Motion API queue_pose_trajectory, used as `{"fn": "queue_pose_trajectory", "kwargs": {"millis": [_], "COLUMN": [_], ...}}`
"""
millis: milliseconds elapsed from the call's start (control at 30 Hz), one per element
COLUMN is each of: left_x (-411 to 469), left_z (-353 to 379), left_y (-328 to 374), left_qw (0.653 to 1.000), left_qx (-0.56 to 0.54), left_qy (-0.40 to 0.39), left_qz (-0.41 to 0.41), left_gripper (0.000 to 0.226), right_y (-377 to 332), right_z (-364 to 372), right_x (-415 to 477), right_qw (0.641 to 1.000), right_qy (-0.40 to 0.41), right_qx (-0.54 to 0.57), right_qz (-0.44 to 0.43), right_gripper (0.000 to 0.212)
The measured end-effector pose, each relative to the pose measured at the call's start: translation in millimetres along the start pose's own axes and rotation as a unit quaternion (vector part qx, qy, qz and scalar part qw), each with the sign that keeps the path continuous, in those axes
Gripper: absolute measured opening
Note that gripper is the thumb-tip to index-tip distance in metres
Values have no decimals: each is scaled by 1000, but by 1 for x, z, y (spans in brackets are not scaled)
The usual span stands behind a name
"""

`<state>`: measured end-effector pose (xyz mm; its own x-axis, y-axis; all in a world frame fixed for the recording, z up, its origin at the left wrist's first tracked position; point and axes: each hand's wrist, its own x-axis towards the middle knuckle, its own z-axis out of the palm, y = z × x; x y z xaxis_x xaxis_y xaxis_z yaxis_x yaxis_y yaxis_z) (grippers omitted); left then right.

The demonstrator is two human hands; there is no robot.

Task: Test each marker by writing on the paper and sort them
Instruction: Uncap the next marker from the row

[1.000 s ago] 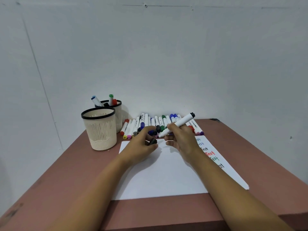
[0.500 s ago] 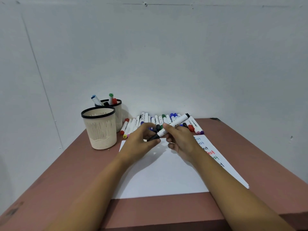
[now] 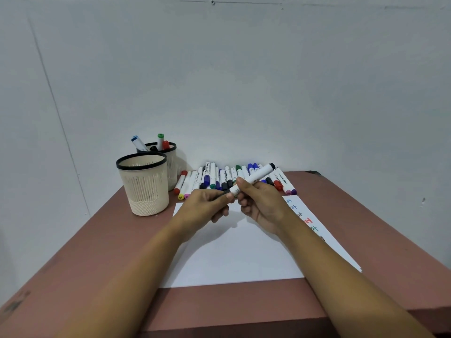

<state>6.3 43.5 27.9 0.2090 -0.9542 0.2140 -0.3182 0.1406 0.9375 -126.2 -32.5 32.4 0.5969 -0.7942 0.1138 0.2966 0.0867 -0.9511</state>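
My right hand (image 3: 262, 203) grips a white marker with black ends (image 3: 256, 178), held slanted above the white paper (image 3: 239, 254). My left hand (image 3: 207, 207) pinches the marker's black cap at its lower left end. Coloured test words run down the paper's right strip (image 3: 308, 219). A row of several markers (image 3: 214, 178) lies along the far edge of the table behind my hands.
Two cream mesh cups with black rims stand at the back left: the near cup (image 3: 144, 184) shows no markers, the far cup (image 3: 168, 157) holds several. The brown table (image 3: 80, 262) meets a white wall behind.
My left hand brought the black cap onto the marker's lower end. The marker tilted a little flatter in my right hand, and both hands drew together.
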Motion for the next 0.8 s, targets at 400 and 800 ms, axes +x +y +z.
{"fn": "queue_pose_trajectory", "kwargs": {"millis": [400,800], "left_x": [-4,-3], "left_z": [-4,-2], "left_y": [8,6], "left_qw": [943,992], "left_qx": [-298,-121], "left_qy": [-95,-18], "left_qz": [-112,-26], "left_gripper": [23,17], "right_y": [-3,-6], "right_z": [2,-4], "right_x": [-4,-5], "right_qw": [995,998], "right_qy": [-87,-46], "right_qx": [-6,-27], "right_qz": [-45,-31], "right_gripper": [18,10]}}
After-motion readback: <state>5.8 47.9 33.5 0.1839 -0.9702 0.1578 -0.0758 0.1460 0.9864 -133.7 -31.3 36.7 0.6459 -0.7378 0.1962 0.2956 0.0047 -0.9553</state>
